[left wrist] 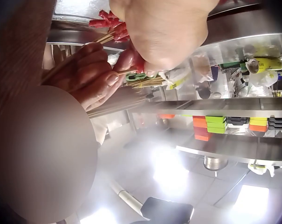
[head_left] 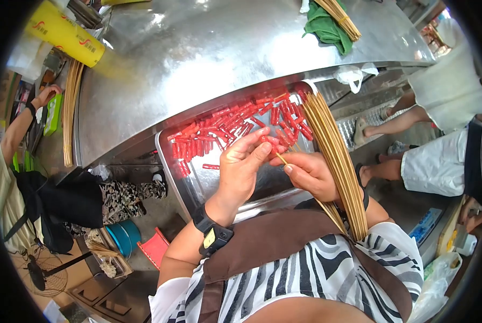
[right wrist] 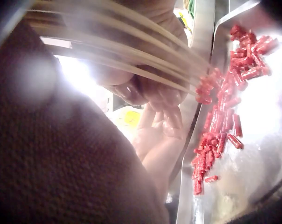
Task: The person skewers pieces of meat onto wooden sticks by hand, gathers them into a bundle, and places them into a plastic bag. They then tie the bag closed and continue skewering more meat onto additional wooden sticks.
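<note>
My left hand pinches a small glossy red piece between thumb and fingers, above a metal tray. From the right, my right hand grips a thin bamboo skewer, its tip at that red piece. In the left wrist view the two hands almost meet, the skewer between them. Many short red pieces lie heaped along the far side of the tray. A thick bundle of skewers lies along the tray's right side, beside my right hand and forearm.
Beyond the tray stretches a curved steel counter, carrying a green cloth with more skewers. A yellow roll and another skewer bundle are at left. People stand on both sides. A red stool is near my left elbow.
</note>
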The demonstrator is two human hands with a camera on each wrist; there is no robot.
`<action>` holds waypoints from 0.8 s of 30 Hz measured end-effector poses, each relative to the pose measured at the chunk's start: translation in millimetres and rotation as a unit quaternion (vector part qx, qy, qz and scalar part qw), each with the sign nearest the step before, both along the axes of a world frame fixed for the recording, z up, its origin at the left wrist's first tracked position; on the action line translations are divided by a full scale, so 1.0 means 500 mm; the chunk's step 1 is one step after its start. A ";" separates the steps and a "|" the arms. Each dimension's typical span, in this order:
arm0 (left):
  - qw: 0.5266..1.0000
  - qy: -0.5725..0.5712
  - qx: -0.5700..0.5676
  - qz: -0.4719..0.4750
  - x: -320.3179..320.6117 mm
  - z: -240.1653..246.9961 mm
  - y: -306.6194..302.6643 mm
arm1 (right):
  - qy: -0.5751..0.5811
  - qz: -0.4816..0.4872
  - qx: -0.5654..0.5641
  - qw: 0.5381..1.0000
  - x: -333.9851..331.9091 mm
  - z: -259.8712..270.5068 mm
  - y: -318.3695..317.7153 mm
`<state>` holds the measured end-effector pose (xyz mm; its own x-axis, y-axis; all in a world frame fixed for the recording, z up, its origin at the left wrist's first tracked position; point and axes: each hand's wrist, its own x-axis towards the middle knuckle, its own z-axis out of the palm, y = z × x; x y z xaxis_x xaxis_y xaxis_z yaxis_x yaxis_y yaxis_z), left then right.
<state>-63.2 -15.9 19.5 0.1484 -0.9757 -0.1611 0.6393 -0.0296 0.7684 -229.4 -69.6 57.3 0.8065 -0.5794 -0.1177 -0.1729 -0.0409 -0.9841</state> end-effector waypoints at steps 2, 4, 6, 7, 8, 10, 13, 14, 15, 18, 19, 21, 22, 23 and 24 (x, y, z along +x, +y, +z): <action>1.000 0.000 -0.001 -0.003 0.004 -0.003 -0.001 | 0.045 0.010 -0.060 0.997 -0.002 0.011 -0.008; 1.000 -0.003 -0.006 -0.010 0.011 -0.010 -0.007 | 0.045 -0.020 -0.060 0.997 -0.004 0.019 -0.005; 0.999 -0.017 0.024 -0.033 0.018 -0.020 -0.005 | 0.046 -0.046 -0.056 0.996 -0.001 0.021 -0.008; 0.999 -0.020 0.027 -0.037 0.018 -0.020 -0.006 | 0.015 -0.055 -0.182 0.982 0.001 0.022 -0.012; 0.999 -0.020 0.025 -0.037 0.020 -0.024 -0.008 | -0.015 -0.065 -0.305 0.950 0.001 0.023 -0.015; 0.997 -0.036 0.035 -0.067 0.020 -0.035 -0.016 | -0.036 -0.061 -0.329 0.942 0.000 0.028 -0.012; 0.992 -0.081 0.060 -0.082 0.011 -0.030 -0.032 | -0.066 0.132 -0.246 0.958 -0.008 0.043 -0.017; 0.991 -0.081 0.058 -0.085 0.009 -0.030 -0.038 | -0.062 0.165 -0.263 0.949 -0.005 0.046 -0.022; 0.988 -0.099 0.071 -0.097 0.008 -0.034 -0.043 | -0.042 0.152 -0.267 0.951 -0.006 0.040 -0.021; 0.982 -0.138 0.078 -0.099 0.003 -0.035 -0.053 | 0.002 0.128 -0.260 0.957 -0.004 0.029 -0.017; 0.981 -0.157 0.071 -0.088 0.001 -0.033 -0.057 | 0.027 0.119 -0.249 0.961 -0.005 0.028 -0.017; 0.973 -0.224 0.010 -0.055 0.000 -0.025 -0.068 | 0.045 0.113 -0.248 0.961 -0.007 0.025 -0.019; 0.957 -0.287 -0.047 -0.019 0.000 -0.019 -0.071 | 0.064 0.109 -0.243 0.962 -0.008 0.023 -0.018; 0.975 -0.212 -0.051 -0.030 0.000 0.011 -0.073 | 0.051 0.097 -0.253 0.961 -0.009 0.019 -0.019; 0.975 -0.213 -0.050 -0.030 0.002 0.044 -0.075 | 0.050 0.098 -0.252 0.961 -0.008 0.021 -0.020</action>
<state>-61.9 -53.3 41.6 0.1240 -0.9923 -0.0008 0.2612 0.0319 0.9647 -233.3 -79.5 68.0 0.9054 -0.4209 0.0558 -0.2060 -0.5502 -0.8092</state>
